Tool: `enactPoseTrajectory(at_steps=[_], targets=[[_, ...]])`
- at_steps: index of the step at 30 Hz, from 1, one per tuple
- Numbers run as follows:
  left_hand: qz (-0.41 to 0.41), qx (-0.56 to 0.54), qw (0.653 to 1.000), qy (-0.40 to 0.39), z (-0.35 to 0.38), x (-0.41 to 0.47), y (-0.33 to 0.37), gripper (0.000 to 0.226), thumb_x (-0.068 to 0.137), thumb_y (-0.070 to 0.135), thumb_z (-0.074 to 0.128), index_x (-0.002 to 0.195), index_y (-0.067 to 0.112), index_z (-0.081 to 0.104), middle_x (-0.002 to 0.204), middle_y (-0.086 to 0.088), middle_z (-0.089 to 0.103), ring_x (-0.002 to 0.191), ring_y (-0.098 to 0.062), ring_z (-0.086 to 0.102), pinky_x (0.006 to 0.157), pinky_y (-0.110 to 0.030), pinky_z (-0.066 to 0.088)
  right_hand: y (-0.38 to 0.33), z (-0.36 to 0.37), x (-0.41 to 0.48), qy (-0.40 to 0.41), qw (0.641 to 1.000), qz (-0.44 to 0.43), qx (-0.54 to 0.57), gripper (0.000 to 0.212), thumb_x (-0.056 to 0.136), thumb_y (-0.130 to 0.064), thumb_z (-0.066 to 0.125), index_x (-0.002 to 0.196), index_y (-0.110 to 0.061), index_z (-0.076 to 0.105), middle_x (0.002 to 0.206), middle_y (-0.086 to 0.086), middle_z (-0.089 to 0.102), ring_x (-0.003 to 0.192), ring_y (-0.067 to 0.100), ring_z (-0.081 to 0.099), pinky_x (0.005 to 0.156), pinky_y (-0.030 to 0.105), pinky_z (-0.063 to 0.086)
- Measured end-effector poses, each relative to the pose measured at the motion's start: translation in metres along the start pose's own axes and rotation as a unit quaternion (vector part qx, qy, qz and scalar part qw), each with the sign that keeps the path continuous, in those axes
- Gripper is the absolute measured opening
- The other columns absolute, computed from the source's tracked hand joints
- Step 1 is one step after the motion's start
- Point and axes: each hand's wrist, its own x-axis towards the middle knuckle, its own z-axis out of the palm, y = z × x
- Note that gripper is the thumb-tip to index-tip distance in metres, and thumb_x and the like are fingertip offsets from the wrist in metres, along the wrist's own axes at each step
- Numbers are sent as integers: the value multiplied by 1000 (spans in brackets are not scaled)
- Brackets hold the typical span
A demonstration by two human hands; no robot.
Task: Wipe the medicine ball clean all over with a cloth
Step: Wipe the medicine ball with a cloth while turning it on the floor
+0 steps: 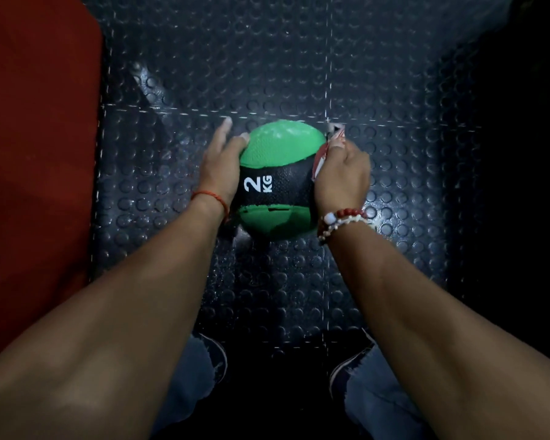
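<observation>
Medicine ball [277, 182], green and black, marked "2 KG", sits on the studded rubber floor [267, 74] between both hands. Right hand [343, 176] grips a red-and-white cloth [323, 155], pressed to the ball's right side; left hand [221, 166] lies against its left side with straight fingers, holding nothing. Red mat [35, 154] lies at far left, apart from the ball.

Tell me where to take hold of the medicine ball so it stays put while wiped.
Cup the medicine ball at its black middle band from the left, where the left hand lies. It is round, handleless, and the right hand presses the cloth on the opposite side.
</observation>
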Motion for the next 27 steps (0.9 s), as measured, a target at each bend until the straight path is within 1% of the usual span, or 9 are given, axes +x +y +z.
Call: enactPoseTrajectory(at_steps=[4,8,12,14,17,20,22,24,27], targets=[[34,39,998,33,9,-2,18,58,100,30,49,155,30,31,95,18,53,84,4,46,80,-20,41,6,-3,-18,-3,1000,-10,-13,36,101,-32,36,124,-14,57,125,5,50,96,14,50,73,21,33],[87,134,986,44,21,-5,34,56,101,37,44,155,30,31,149,6,47,126,-7,44,102,-26,32,6,5,-35,-33,993,-110,-39,43,99,-31,41,139,-18,49,136,4,44,116,18,50,91,23,37],[98,179,977,63,18,-4,20,63,96,45,43,156,31,27,128,6,60,128,-20,48,108,-39,37,7,-3,-26,-56,987,-132,-71,37,100,-30,39,130,-17,56,131,3,48,111,15,51,87,24,38],[94,171,979,66,18,-2,18,65,96,43,47,156,31,27,118,8,63,123,-20,51,107,-44,40,10,-3,-11,-86,990,-85,-72,31,101,-32,36,103,-19,64,117,2,54,94,15,51,77,24,33],[88,168,979,69,17,1,19,67,95,37,53,156,30,27,113,10,63,121,-18,52,107,-39,39,12,-5,4,-89,996,4,-11,37,100,-34,37,66,-26,47,83,-1,53,69,12,45,63,26,33],[95,190,975,71,17,2,19,66,95,37,53,155,32,28,115,11,63,119,-17,52,103,-35,40,13,-2,-13,-57,998,3,-16,32,101,-32,36,96,-17,63,102,4,59,79,15,51,59,23,36],[100,202,972,71,17,4,20,65,95,37,52,155,33,29,119,10,63,119,-17,53,103,-35,41,12,3,-38,-40,988,-140,-48,40,99,-32,33,127,-16,58,126,5,54,103,21,56,78,28,49],[101,195,973,64,15,6,19,64,95,35,52,155,32,29,118,9,64,119,-15,52,102,-32,39,7,4,-45,-54,966,-243,-68,45,95,-32,34,131,-18,57,134,5,51,122,26,49,98,39,45],[82,164,981,60,11,9,16,65,95,34,52,155,32,28,114,9,64,117,-14,54,102,-31,39,-2,1,-18,-87,963,-224,-118,37,99,-30,36,126,-20,60,127,4,54,111,20,54,90,33,46]])
